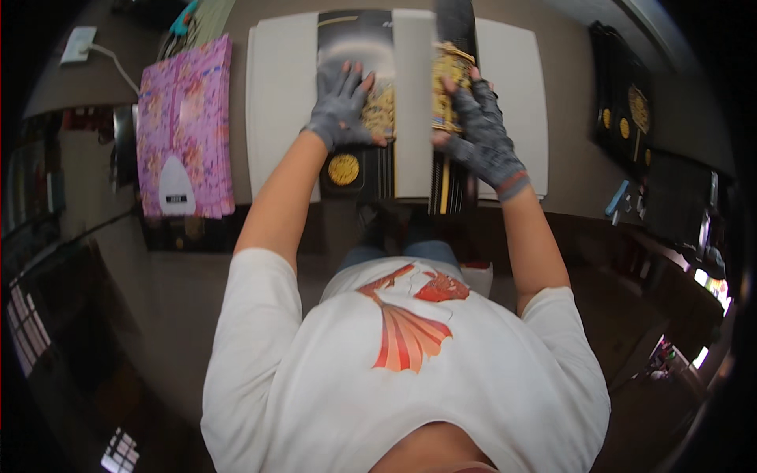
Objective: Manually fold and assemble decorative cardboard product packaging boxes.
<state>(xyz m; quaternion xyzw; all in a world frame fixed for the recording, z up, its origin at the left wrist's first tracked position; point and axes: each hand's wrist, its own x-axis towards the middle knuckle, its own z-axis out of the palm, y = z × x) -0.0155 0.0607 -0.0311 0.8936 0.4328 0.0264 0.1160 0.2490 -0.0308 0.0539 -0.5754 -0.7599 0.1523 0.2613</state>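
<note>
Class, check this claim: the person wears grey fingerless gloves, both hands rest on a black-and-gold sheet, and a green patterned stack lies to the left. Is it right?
Not quite. The head view shows the stack is pink-purple, not green. The left hand and right hand, gloved in grey, do rest on the sheet.

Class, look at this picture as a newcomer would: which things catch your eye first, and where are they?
Two grey-gloved hands at top centre: the left hand lies flat on a black-and-gold printed sheet, and the right hand grips its raised flap. To the left on the table lies a bright pink patterned paper bag; a stack of black-and-gold sheets sits far right.
</note>
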